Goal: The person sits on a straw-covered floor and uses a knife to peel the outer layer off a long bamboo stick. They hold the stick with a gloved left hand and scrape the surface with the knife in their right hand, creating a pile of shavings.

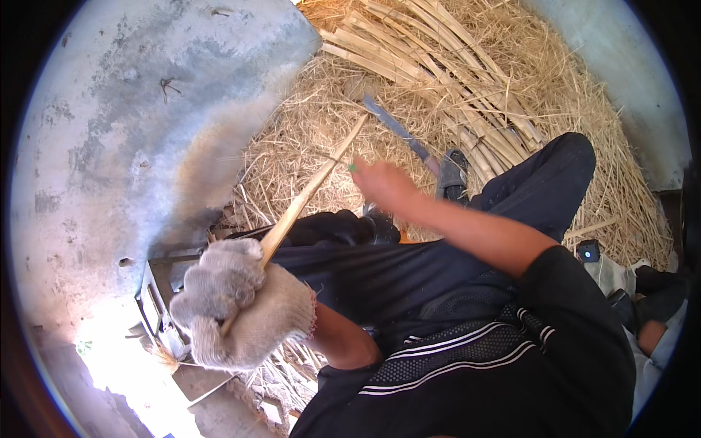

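My left hand [244, 306], in a thick knitted grey-beige glove, is closed round the lower end of a long pale split-bamboo strip [310, 193]. The strip slants up and to the right, away from my body, its far end over the straw. My bare right hand [385, 186], slightly smeared by motion, is closed just right of the strip's upper part. A small green piece shows at its fingers, with a thin dark line reaching toward the strip; the rest of this small tool is hidden in my grip. A machete [400, 128] lies beyond on the straw, handle toward my shoe.
Several long split-bamboo strips [467, 87] lie on the straw [562, 73] at the far right. A stained wall [146, 95] rises on the left. My dark-trousered legs [540, 179] are spread in front. At the right edge, part of another person [652, 337] shows.
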The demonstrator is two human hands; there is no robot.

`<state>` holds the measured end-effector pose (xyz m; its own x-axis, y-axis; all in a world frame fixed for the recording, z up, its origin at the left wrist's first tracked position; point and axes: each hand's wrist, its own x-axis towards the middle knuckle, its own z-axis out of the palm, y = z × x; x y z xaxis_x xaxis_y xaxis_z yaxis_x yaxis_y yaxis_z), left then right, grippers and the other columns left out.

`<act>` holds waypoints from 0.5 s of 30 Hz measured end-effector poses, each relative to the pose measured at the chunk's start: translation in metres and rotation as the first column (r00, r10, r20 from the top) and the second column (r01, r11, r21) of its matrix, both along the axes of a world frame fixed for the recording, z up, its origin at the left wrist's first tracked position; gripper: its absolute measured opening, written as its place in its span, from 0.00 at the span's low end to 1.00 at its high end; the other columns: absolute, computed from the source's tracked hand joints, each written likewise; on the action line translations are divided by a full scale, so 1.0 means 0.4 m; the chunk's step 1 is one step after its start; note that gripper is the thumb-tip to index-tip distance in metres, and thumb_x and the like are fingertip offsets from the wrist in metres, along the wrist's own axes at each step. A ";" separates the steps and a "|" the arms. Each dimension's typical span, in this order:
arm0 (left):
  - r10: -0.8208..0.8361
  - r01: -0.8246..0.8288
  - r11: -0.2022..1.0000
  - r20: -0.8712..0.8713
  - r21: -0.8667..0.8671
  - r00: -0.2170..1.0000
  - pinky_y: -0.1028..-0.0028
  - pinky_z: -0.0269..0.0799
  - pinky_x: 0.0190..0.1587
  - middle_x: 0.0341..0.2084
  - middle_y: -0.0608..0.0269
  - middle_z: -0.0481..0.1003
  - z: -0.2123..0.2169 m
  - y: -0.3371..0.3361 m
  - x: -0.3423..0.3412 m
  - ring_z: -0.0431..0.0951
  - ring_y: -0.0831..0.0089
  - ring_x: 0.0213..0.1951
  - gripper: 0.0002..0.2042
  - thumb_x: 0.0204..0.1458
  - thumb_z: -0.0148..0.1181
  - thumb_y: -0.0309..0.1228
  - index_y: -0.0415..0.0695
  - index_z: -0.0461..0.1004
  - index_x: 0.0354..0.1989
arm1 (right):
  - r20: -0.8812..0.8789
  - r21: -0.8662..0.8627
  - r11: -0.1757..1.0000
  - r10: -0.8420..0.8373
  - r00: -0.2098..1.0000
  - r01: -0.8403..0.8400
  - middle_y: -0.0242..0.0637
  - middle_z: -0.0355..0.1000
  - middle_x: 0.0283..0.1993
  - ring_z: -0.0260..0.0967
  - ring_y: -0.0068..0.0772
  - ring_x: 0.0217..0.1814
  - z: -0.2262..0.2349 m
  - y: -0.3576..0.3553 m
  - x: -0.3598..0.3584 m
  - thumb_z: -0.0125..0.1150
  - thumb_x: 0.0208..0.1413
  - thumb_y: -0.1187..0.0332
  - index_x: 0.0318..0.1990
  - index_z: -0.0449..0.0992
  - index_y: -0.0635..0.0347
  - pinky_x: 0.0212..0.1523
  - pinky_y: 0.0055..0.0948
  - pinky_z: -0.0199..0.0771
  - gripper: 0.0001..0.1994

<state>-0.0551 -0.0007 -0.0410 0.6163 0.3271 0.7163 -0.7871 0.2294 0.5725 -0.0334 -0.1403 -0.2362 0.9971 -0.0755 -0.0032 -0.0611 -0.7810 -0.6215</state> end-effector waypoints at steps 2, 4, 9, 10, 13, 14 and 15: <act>-0.027 0.027 0.999 -0.009 -0.021 1.000 0.70 0.61 0.12 0.07 0.66 0.53 0.011 -0.013 -0.006 0.52 0.73 0.07 0.12 0.44 0.44 0.37 0.49 0.56 0.13 | 0.098 -0.064 0.998 0.033 0.995 -0.027 0.53 0.73 0.23 0.75 0.57 0.28 -0.032 -0.049 0.026 0.49 0.63 0.62 0.42 0.68 0.64 0.28 0.49 0.76 0.12; -0.124 0.124 0.992 0.000 -0.008 0.992 0.71 0.59 0.12 0.07 0.66 0.52 0.017 0.018 0.017 0.52 0.74 0.07 0.12 0.43 0.44 0.36 0.49 0.56 0.12 | 0.161 -0.107 0.993 0.063 0.985 -0.046 0.53 0.73 0.24 0.75 0.57 0.28 -0.050 -0.056 0.039 0.48 0.63 0.63 0.41 0.68 0.64 0.28 0.49 0.76 0.12; -0.087 0.072 0.981 -0.079 -0.181 0.993 0.75 0.49 0.13 0.07 0.69 0.52 0.057 0.002 0.030 0.51 0.77 0.08 0.12 0.37 0.47 0.32 0.52 0.54 0.08 | 0.159 -0.070 0.995 0.077 0.984 -0.066 0.54 0.74 0.27 0.76 0.57 0.31 -0.026 -0.052 0.089 0.45 0.65 0.61 0.42 0.67 0.64 0.33 0.50 0.77 0.13; 0.113 -0.129 0.976 -0.095 -0.178 0.989 0.73 0.51 0.13 0.06 0.70 0.54 0.064 -0.010 0.039 0.52 0.77 0.08 0.12 0.37 0.47 0.31 0.52 0.55 0.08 | 0.148 -0.051 0.995 0.096 0.984 -0.089 0.55 0.74 0.28 0.76 0.57 0.32 -0.010 -0.050 0.101 0.44 0.65 0.60 0.43 0.67 0.64 0.33 0.50 0.77 0.14; -0.010 -0.041 0.951 -0.163 -0.308 0.987 0.75 0.50 0.09 0.06 0.70 0.55 0.091 -0.016 0.105 0.53 0.78 0.07 0.09 0.38 0.45 0.25 0.49 0.57 0.10 | 0.121 0.033 0.996 0.073 0.990 -0.078 0.53 0.73 0.28 0.75 0.52 0.27 -0.076 -0.053 0.133 0.42 0.66 0.57 0.43 0.66 0.63 0.30 0.48 0.75 0.16; -0.044 -0.021 0.942 -0.187 -0.334 0.981 0.75 0.50 0.09 0.06 0.69 0.56 0.092 -0.025 0.129 0.53 0.78 0.07 0.09 0.38 0.45 0.25 0.49 0.57 0.10 | 0.143 0.077 0.993 0.074 0.987 -0.086 0.52 0.73 0.27 0.74 0.50 0.25 -0.083 -0.066 0.153 0.41 0.66 0.57 0.42 0.66 0.63 0.28 0.48 0.75 0.16; -0.122 0.083 0.967 -0.152 -0.242 0.981 0.75 0.50 0.09 0.06 0.69 0.57 0.105 0.000 0.137 0.54 0.77 0.07 0.09 0.38 0.45 0.24 0.49 0.57 0.10 | -0.097 0.494 0.865 0.156 0.983 -0.088 0.49 0.70 0.25 0.69 0.44 0.19 -0.026 -0.059 0.153 0.40 0.66 0.58 0.40 0.66 0.62 0.24 0.44 0.71 0.15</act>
<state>-0.0002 -0.0008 0.0008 0.7578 0.4019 0.5140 -0.6522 0.4462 0.6128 0.0278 -0.1638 -0.2464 0.9864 0.0915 -0.1364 -0.0908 -0.3881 -0.9171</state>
